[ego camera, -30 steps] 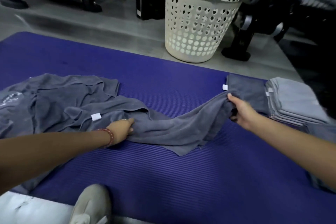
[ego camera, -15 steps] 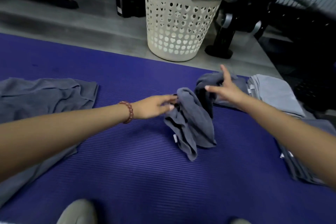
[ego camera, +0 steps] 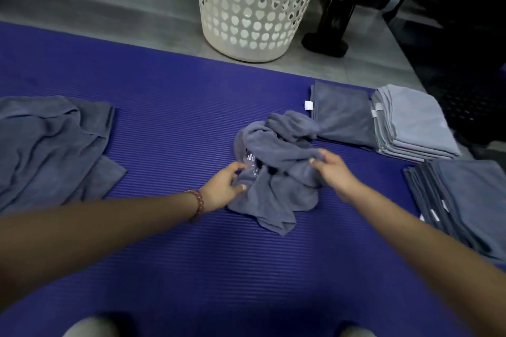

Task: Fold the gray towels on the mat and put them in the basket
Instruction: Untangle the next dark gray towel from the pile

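Likely a gym or workout room. Ribbed purple exercise mat (ego camera: pixel 191 268) laid on a bare gray concrete floor (ego camera: pixel 109 8), with black equipment stands (ego camera: pixel 338 22) behind it. White plastic laundry basket (ego camera: pixel 254 8) with heart-shaped holes stands on the floor. Folded gray towels (ego camera: pixel 416 120) stacked at the mat's right edge.

basket (ego camera: pixel 254 8) behind mat (ego camera: pixel 191 268) | loose towels (ego camera: pixel 49 145) L | towel (ego camera: pixel 276 172) ctr | folded stacks (ego camera: pixel 410 120) R

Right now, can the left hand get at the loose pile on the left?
Probably yes: only bare mat lies between the left hand and the pile, though it grips the crumpled towel.
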`<state>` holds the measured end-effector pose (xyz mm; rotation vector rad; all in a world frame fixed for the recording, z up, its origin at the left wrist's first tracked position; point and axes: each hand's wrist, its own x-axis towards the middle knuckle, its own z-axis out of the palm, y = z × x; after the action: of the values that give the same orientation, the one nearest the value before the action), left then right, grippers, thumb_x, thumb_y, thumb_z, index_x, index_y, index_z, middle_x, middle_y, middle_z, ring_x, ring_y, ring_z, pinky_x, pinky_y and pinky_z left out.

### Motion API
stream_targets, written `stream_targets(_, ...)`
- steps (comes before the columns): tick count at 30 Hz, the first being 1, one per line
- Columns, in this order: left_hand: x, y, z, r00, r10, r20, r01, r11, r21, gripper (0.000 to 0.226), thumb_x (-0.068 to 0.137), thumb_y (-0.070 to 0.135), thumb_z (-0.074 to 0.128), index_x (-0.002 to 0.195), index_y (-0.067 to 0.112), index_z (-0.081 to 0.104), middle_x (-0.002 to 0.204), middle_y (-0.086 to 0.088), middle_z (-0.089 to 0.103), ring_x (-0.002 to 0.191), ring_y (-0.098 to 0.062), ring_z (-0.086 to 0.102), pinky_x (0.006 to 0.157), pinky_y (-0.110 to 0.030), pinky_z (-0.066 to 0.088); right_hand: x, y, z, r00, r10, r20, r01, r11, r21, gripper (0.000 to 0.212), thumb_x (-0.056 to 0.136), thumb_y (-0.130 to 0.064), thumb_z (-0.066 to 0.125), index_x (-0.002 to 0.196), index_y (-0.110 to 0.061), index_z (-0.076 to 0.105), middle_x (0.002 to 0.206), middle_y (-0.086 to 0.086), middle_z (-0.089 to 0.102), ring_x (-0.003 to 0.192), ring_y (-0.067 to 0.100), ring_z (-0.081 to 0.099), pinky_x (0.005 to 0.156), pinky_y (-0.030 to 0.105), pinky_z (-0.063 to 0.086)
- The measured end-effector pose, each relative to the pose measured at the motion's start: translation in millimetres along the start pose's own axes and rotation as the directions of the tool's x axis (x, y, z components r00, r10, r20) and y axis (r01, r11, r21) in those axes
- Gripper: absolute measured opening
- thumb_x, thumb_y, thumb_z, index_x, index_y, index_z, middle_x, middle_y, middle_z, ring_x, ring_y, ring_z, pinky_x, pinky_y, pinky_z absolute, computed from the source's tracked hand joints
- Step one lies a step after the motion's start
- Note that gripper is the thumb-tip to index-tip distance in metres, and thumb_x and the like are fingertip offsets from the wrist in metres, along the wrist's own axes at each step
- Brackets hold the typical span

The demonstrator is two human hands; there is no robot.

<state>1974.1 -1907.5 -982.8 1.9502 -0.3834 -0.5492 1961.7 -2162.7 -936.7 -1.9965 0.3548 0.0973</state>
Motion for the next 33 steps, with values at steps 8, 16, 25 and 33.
stream_targets(8,13,-17,-83,0.811,0.050,-0.583,-0.006,0.997,0.077,0.024,0.091,0.002,0.040,0.098,0.010,0.062,0.104,-0.028,0.057,0.091,-0.034,0.060,0.080,-0.032,0.048,10,-46,-25,0.976,0.090,-0.199,0.038,0.828,0.559,0.026,0.100,-0.006,0.034,0.104,-0.019,0.056,0.097,0.003,0.064,0.087,0.015,0.061,0.077,0.025,0.050)
stream_targets(16,-2,8,-104,0.780,-0.159,-0.605,0.331,0.926,0.183,0.041,0.088,0.039,0.040,0.121,0.026,0.061,0.134,-0.006,0.041,0.130,-0.027,0.030,0.110,-0.038,0.017,-62,-63,12,0.488,0.190,0.852,-0.275,0.960,-0.057,0.038,0.086,-0.016,0.061,0.122,-0.025,0.052,0.122,0.001,0.061,0.107,0.011,0.061,0.087,0.025,0.052)
stream_targets(25,1,17,-45,0.995,0.086,-0.049,-0.032,0.749,0.662,0.087,0.069,0.076,0.047,0.143,0.032,0.034,0.158,-0.002,0.009,0.145,-0.022,0.005,0.117,-0.041,0.004,-14,11,14,0.948,0.314,-0.044,-0.316,0.946,-0.068,0.092,0.075,-0.036,0.078,0.146,-0.017,0.023,0.144,0.009,0.035,0.127,0.026,0.043,0.104,0.039,0.040)
stream_targets(33,18,23,-44,0.987,0.152,-0.052,-0.122,0.919,0.375,0.035,0.091,0.018,0.059,0.125,0.018,0.056,0.126,-0.004,0.059,0.115,-0.022,0.055,0.097,-0.028,0.040,11,-6,-12,0.923,0.305,0.237,-0.386,0.746,0.543,0.043,0.093,0.000,0.034,0.132,-0.007,0.051,0.117,0.011,0.062,0.101,0.023,0.060,0.082,0.032,0.051)
